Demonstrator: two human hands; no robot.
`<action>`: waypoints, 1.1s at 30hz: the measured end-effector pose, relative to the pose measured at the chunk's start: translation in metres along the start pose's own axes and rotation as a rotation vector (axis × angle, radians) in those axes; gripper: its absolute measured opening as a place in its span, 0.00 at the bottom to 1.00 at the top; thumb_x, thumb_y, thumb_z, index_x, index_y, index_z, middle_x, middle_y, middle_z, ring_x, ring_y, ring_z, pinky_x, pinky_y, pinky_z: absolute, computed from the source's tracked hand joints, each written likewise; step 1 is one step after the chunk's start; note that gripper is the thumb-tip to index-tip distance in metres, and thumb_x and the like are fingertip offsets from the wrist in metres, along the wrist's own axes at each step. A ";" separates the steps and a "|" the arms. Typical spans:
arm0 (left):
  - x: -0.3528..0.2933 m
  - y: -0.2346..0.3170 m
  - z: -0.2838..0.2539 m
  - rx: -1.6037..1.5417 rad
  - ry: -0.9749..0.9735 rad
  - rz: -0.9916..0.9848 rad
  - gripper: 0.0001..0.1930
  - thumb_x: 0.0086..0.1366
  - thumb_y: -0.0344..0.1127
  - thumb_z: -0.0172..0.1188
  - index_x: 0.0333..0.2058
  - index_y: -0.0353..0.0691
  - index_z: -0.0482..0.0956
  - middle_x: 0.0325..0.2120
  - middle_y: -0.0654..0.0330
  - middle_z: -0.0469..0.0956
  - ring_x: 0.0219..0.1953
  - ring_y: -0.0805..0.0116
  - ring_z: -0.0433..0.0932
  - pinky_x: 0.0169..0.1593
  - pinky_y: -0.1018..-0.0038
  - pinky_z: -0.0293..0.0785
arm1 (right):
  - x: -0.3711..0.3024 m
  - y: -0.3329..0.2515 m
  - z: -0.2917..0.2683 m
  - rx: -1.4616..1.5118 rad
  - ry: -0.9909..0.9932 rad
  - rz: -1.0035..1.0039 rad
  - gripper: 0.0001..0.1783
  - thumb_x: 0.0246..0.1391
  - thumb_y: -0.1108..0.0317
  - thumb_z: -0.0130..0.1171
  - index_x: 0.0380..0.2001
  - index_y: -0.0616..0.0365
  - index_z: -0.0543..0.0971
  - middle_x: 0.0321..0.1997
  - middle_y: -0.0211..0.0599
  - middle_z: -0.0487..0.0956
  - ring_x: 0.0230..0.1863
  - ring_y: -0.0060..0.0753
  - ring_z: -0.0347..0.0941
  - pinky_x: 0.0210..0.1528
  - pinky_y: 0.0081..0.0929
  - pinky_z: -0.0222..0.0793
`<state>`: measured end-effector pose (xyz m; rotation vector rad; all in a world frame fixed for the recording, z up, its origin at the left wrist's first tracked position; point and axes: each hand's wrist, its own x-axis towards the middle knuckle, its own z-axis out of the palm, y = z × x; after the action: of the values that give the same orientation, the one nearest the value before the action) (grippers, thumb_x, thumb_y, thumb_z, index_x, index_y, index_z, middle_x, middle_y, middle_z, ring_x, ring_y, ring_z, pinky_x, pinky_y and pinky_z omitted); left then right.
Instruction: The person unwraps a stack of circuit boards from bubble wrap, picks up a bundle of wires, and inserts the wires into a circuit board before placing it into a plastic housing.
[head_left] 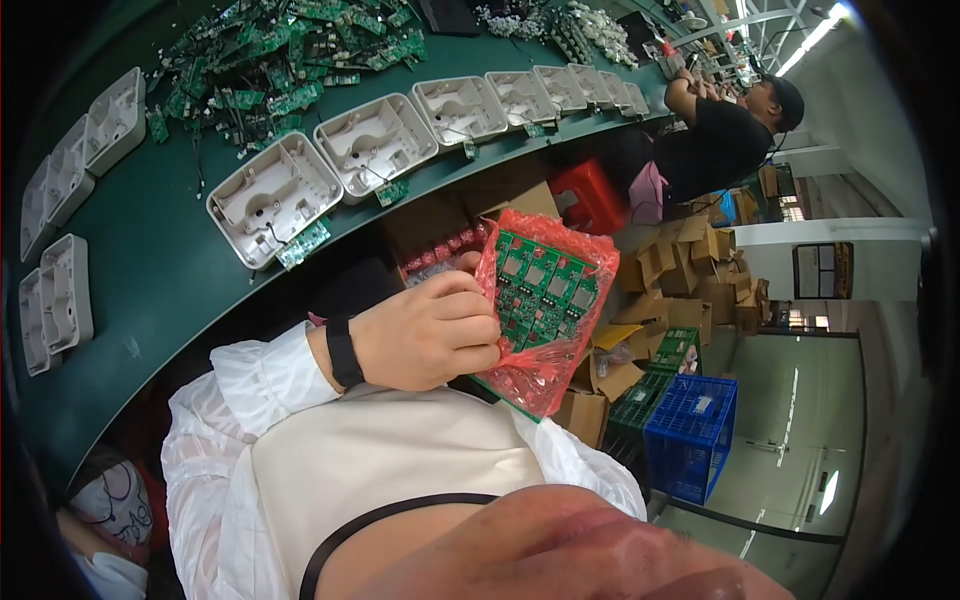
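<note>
My left hand (420, 335), with a black band at the wrist, has its fingers curled round the near edge of a red bubble-wrap bag (540, 385). Within the bag's opening lies a green circuit board panel (545, 285), made of several repeated small boards. A green board edge also sticks out at the bag's lower end. The right sleeve (590, 465) runs up behind the bag, and my right hand does not show. The bag is held in front of my chest, off the table's edge.
Along the green table (150, 270) stands a row of off-white plastic housings (275, 195), some with small circuit boards (305, 243) at their edge. Behind them is a heap of wired boards (290, 60). Cardboard boxes (690, 265), a blue crate (690, 440) and a person in black (715, 145) are to the right.
</note>
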<state>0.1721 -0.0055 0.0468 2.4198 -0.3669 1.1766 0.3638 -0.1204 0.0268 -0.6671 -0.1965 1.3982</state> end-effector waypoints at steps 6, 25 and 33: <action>0.004 -0.007 -0.010 -0.087 0.097 0.012 0.12 0.59 0.44 0.67 0.31 0.43 0.76 0.37 0.63 0.74 0.46 0.58 0.73 0.55 0.62 0.68 | 0.011 0.018 -0.001 -0.005 -0.028 -0.015 0.29 0.72 0.52 0.43 0.68 0.56 0.65 0.65 0.45 0.71 0.63 0.40 0.71 0.65 0.39 0.66; -0.009 0.037 -0.036 -0.187 0.152 -0.289 0.22 0.50 0.46 0.75 0.27 0.42 0.69 0.29 0.61 0.73 0.34 0.58 0.73 0.39 0.65 0.68 | 0.007 0.026 0.060 -0.035 -0.496 0.051 0.36 0.70 0.44 0.45 0.71 0.58 0.60 0.68 0.47 0.69 0.64 0.41 0.69 0.68 0.42 0.64; -0.010 0.052 -0.053 -0.073 -0.174 -0.279 0.21 0.50 0.45 0.73 0.28 0.41 0.68 0.28 0.60 0.73 0.34 0.56 0.73 0.40 0.64 0.68 | 0.002 0.042 0.045 0.074 -0.619 0.177 0.39 0.70 0.42 0.45 0.72 0.58 0.58 0.69 0.48 0.68 0.65 0.41 0.69 0.69 0.43 0.63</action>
<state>0.1089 -0.0251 0.0817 2.4201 -0.1146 0.8228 0.3061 -0.1032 0.0402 -0.1741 -0.5818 1.7455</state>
